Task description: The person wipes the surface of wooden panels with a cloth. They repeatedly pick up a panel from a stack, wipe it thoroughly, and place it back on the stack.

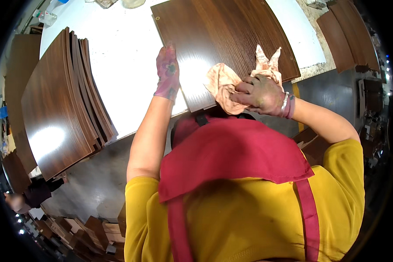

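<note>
A dark brown wood-grain panel (pixel 205 26) lies flat on the white table, its near edge by my apron. My left hand (pixel 167 72), in a stained pinkish glove with a flower pattern, is closed at the panel's left edge; its fingertips are partly hidden. Over the near right part of the panel, my right hand (pixel 262 95), also in a stained glove, grips a crumpled peach-coloured cloth (pixel 225 85). The cloth bunches out to the left of the fingers, and two pointed ends stick up beyond them.
Several similar brown panels (pixel 59 105) stand stacked at the left of the white table (pixel 118 56). A clear bottle (pixel 45 17) is at the far left corner. More brown panels (pixel 347 35) lie at the far right. Another person (pixel 35 194) is at the lower left.
</note>
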A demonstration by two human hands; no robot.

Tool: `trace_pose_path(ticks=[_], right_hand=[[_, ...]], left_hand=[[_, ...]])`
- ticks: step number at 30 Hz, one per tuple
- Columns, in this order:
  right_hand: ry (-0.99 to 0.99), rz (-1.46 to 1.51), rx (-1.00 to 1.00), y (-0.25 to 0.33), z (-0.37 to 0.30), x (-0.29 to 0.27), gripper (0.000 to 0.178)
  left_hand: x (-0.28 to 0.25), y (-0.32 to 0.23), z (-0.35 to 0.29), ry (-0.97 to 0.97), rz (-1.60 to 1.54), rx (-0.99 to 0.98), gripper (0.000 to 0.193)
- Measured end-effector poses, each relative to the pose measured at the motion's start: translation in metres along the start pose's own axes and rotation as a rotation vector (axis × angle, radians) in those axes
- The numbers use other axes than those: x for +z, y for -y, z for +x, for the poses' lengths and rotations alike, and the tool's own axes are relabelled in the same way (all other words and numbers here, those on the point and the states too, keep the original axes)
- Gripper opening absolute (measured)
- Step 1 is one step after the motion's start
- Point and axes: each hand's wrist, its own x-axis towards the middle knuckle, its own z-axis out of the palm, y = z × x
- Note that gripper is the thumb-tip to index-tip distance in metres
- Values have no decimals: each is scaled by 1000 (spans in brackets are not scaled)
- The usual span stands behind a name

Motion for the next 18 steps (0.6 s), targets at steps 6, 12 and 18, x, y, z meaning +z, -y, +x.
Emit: trace_pose_path(ticks=[6,12,18], right_hand=[[-159,-42,-214,26,52,16,52],[-23,-24,-38,23,39,2,47],[-60,51,-32,15,20,2,48]], left_hand=[[11,0,-1,-203,60,-61,61],[9,-2,2,5,-147,-32,59],[9,16,14,34,-129,-72,72]])
